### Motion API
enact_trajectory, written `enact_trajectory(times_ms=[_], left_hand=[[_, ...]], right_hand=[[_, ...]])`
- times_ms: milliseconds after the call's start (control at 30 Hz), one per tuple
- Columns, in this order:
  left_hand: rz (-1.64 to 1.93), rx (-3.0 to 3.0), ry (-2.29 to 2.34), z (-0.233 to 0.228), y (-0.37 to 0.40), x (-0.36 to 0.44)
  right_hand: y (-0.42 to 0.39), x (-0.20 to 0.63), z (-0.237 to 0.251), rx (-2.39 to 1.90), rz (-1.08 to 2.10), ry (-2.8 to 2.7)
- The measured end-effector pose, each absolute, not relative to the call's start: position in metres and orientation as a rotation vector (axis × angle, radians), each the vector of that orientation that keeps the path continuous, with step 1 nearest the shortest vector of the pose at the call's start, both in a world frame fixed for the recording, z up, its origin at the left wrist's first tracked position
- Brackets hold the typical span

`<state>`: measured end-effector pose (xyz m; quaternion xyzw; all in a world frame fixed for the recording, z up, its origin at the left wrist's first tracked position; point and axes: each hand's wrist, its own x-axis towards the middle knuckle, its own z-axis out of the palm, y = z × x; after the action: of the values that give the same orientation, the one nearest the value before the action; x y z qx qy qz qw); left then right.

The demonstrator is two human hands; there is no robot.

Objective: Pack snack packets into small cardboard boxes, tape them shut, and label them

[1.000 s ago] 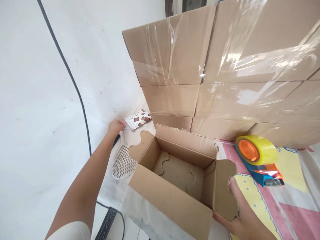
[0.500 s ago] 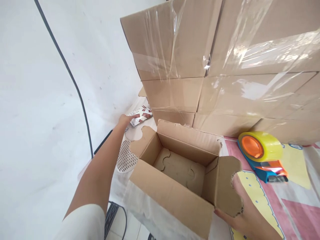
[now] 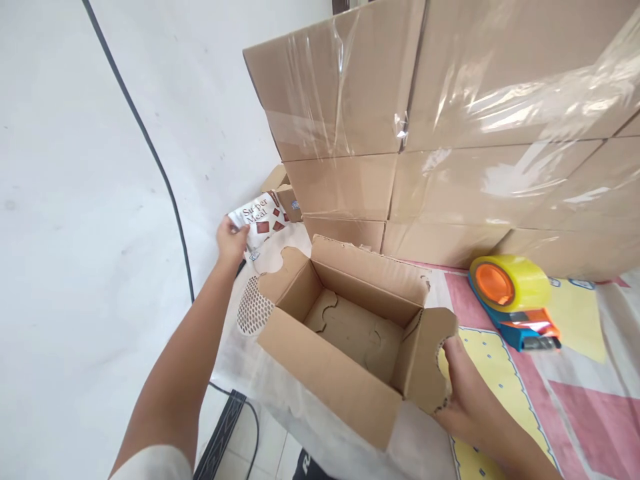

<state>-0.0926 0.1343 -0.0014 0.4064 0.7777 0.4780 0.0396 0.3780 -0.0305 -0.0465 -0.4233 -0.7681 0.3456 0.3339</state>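
Observation:
My left hand is closed on the near end of a white pouch printed "Super Meal" with red-brown squares, held at the far left of the table. An open cardboard box stands in the middle with its flaps folded outward. Nothing lies inside it; interlocking bottom flaps show. At the box's right end my right hand grips the side, thumb by the notched flap; some of its fingers are hidden behind the cardboard.
Stacked cartons wrapped in clear film rise behind the box. A tape dispenser with yellow tape sits at right on the patterned tablecloth. Behind the pouch is a small carton. A dark cable hangs along the white wall.
My left hand has lifted the pouch and turned it so its printed front faces me, uncovering the small carton behind. My right hand stays at the box's right end.

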Motion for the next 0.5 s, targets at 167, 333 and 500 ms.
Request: enact_trajectory(times_ms=[167, 333, 500], left_hand=[[1.881, 1.414, 1.929, 0.049, 0.040, -0.070], [1.911, 1.601, 1.481, 0.081, -0.020, -0.016], [1.399, 1.727, 1.360, 0.052, -0.012, 0.043]], right_hand=[[-0.030, 0.375, -0.043, -1.070, 0.884, -2.039], [-0.030, 0.375, -0.041, -1.047, 0.888, -2.039], [-0.032, 0.375, -0.044, -0.996, 0.862, -2.056]])
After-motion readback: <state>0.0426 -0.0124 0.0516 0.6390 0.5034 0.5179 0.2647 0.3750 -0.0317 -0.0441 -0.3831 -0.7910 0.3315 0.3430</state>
